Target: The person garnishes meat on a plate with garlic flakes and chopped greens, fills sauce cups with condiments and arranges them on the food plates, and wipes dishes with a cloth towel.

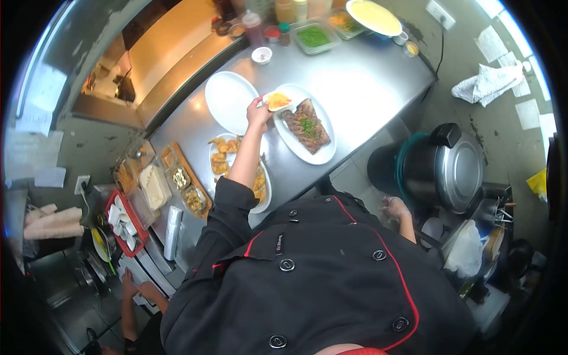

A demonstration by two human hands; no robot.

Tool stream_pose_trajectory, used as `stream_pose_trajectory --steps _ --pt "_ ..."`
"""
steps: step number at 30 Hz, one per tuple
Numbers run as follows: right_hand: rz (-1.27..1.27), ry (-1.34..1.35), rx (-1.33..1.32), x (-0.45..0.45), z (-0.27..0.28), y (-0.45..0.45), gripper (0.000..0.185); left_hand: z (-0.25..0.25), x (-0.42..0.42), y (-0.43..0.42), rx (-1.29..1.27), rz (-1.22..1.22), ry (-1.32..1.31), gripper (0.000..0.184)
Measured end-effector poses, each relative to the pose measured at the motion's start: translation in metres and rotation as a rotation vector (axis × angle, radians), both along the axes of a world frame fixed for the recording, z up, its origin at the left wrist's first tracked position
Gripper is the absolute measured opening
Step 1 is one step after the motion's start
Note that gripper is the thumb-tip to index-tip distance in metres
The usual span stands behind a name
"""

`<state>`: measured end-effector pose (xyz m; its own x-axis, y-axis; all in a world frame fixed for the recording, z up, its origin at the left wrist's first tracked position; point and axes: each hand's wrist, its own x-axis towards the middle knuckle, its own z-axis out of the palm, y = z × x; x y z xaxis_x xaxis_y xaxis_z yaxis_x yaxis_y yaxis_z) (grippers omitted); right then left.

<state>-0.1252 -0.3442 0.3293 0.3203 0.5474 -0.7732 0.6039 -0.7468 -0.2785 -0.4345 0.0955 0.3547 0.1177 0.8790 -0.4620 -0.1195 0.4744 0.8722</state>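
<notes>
My left hand [258,113] reaches over the steel counter and grips a small white dish [277,107] by its side. Yellow-orange food [278,99] lies in the dish. Just right of it is an oval white plate [290,135] bearing a slab of browned grilled meat [306,126] topped with chopped green herbs [307,126]. A bare white oval plate [231,97] is behind my left wrist. Under my left forearm sits another white plate [267,192] of golden fried pieces [220,161]. My right hand [395,208], in a clear glove, hangs at my side with loosely bent fingers, holding nothing visible.
A large dark pot with a silver lid [464,171] stands right of the counter [367,89]. Sauce bottles and a tub of chopped greens [313,36] line the back. Food containers [155,186] and a red basket [127,222] are at left. Another person's hands [139,288] show lower left.
</notes>
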Motion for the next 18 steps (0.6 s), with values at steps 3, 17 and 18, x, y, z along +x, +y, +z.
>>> stream_pose_trajectory --steps 3,17,18 --pt "0.027 -0.032 0.026 0.017 -0.024 -0.031 0.037 -0.007 0.025 0.017 0.002 -0.039 0.156 0.026" --pt "0.450 -0.212 0.383 0.108 0.027 0.124 0.025 0.024 0.018 -0.012 0.512 0.093 0.902 0.018" --pt "0.477 -0.200 0.451 0.106 0.040 0.153 0.026 0.031 0.013 -0.028 0.490 0.127 0.880 0.018"
